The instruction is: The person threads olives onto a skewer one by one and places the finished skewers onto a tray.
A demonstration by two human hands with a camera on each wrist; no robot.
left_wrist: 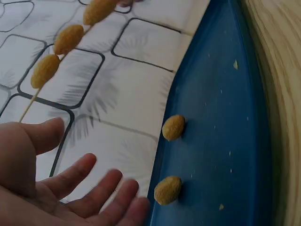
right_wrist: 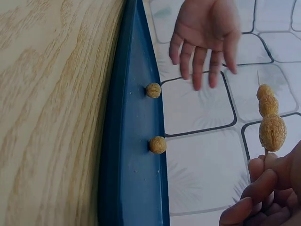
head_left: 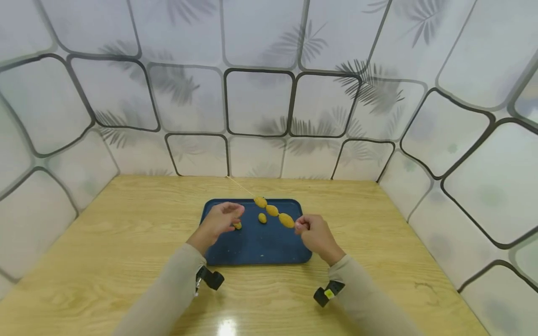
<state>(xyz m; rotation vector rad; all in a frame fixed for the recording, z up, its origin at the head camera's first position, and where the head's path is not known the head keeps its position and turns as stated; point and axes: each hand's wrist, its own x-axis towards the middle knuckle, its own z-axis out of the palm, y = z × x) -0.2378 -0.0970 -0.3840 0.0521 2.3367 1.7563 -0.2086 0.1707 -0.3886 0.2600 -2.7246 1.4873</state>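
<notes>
My right hand (head_left: 318, 235) pinches the lower end of a thin wooden skewer (head_left: 241, 185) above the tray's right side. Three oval, wrinkled yellow-brown food pieces (head_left: 272, 210) sit threaded in a row close to those fingers. The skewer slants up to the left, its far length bare. Over the tray's left part, my left hand (head_left: 216, 226) hangs with fingers spread and nothing in it, seen palm-on in the right wrist view. Two loose pieces lie on the blue tray (head_left: 260, 249): one near the middle (head_left: 262, 218), another (head_left: 237, 226) partly behind the left fingers.
The tray rests on a light wood-grain table (head_left: 143, 224), with small crumbs (left_wrist: 235, 64) scattered on its surface. A patterned wall covering (head_left: 258, 102) rises behind the table and along both sides. A dark camera is strapped to each wrist.
</notes>
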